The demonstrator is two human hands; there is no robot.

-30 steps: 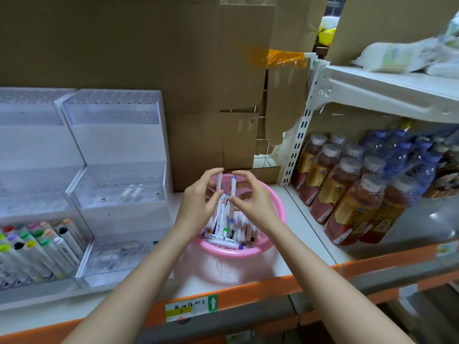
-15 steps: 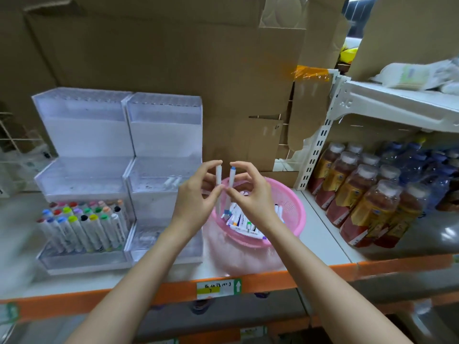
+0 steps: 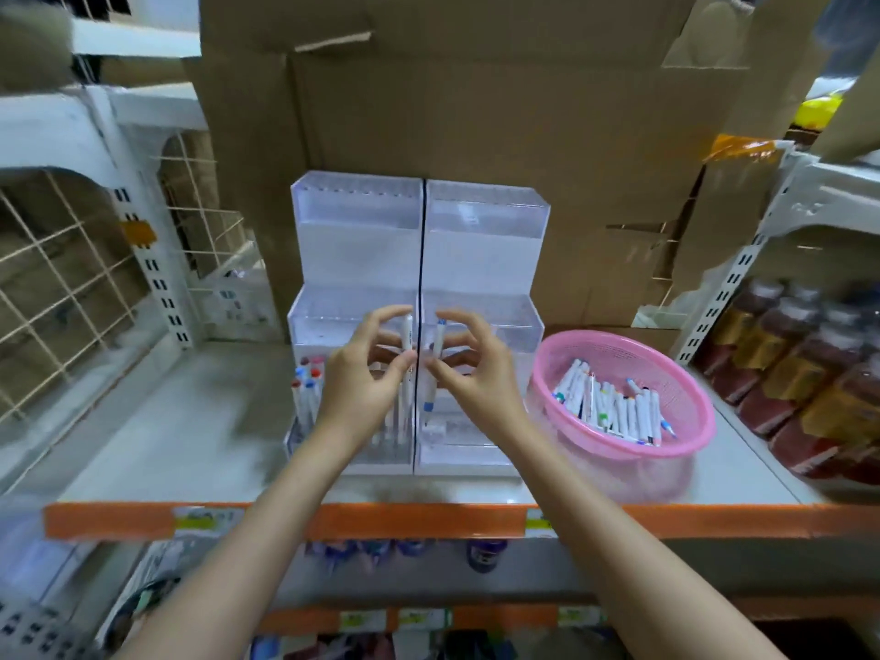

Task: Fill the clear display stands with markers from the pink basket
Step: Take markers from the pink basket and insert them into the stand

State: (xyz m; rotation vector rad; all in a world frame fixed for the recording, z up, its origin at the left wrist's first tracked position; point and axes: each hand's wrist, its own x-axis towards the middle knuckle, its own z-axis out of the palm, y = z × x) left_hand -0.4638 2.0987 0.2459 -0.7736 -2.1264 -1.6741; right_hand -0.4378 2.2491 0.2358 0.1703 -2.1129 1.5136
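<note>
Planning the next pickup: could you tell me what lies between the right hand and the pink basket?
Head view: only the clear outer part of the right display stand separates the right hand from the pink basket.

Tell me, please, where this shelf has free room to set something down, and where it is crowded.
Widest bare patch: the shelf left of the clear stands, up to the white upright. A narrow strip runs between the stands and the orange edge. Crowded: the pink basket sits close beside the stands, with bottles right of it.
</note>
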